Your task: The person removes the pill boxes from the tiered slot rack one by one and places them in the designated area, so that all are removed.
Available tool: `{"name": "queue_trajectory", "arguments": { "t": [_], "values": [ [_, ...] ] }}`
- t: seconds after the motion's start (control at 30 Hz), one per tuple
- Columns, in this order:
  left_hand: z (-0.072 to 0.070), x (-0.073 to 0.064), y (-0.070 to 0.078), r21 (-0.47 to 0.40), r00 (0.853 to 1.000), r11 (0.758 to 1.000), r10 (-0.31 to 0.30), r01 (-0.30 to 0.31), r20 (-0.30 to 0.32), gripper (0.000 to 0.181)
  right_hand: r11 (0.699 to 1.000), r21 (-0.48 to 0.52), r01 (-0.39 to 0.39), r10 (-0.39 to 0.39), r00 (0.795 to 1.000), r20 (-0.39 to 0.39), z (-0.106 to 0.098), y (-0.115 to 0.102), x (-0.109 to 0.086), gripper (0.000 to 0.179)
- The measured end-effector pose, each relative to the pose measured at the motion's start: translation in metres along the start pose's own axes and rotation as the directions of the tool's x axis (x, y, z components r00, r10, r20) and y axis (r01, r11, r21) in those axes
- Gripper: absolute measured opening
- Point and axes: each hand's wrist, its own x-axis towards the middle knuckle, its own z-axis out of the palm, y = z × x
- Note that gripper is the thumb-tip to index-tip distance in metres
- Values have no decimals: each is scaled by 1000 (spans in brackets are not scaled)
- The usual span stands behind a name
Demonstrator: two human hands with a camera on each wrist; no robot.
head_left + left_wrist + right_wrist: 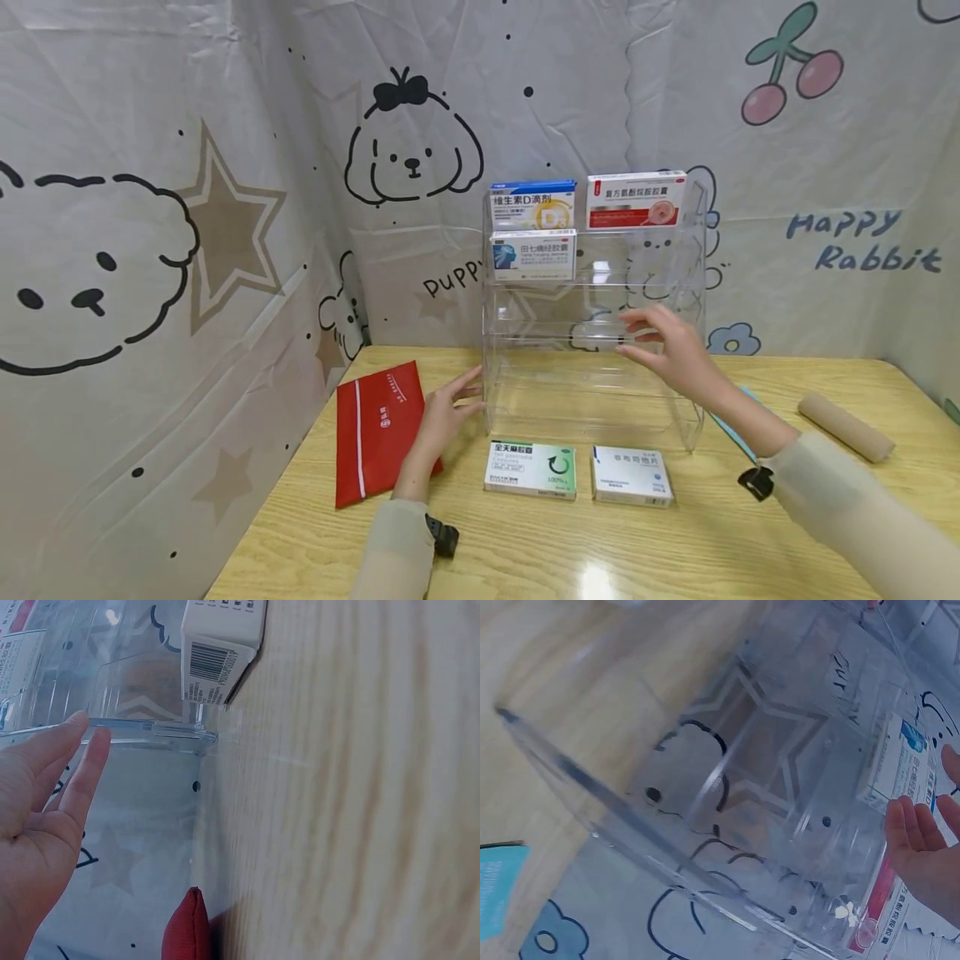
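A clear acrylic stepped rack (693, 425) stands on the table. Its top tier holds a blue-and-white medicine box (532, 207) and a red-and-white medicine box (636, 202); a white-and-blue medicine box (533, 257) sits one tier lower at the left. My left hand (442, 415) reaches the rack's lower left side, fingers extended, fingertips right at its clear edge (154, 729). My right hand (671, 348) hovers before the middle tiers, holding nothing, fingers loosely bent. In the right wrist view that hand (930, 851) overlaps the upper boxes.
A green-and-white medicine box (530, 469) and a white medicine box (632, 477) lie before the rack. At the left is a flat red pouch (382, 429). A light blue item (499, 889) lies by the rack's right side, with a brown cardboard tube (846, 427) farther right.
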Motion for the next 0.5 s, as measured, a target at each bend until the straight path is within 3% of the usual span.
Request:
{"name": "queue_trajectory", "arguments": {
  "t": [0.13,0.23,0.5],
  "values": [
    [-1,0,-1,-2,1000,1000,-8,8,8,59,1000,-23,10,-11,999,-38,1,0,22,43],
    [1,4,-15,-12,1000,1000,-21,21,-2,60,999,-50,18,-21,998,-57,2,0,36,44],
    [-1,4,-15,-2,999,999,-32,32,5,59,999,-30,-23,21,998,-61,3,-2,74,42]
  ]
}}
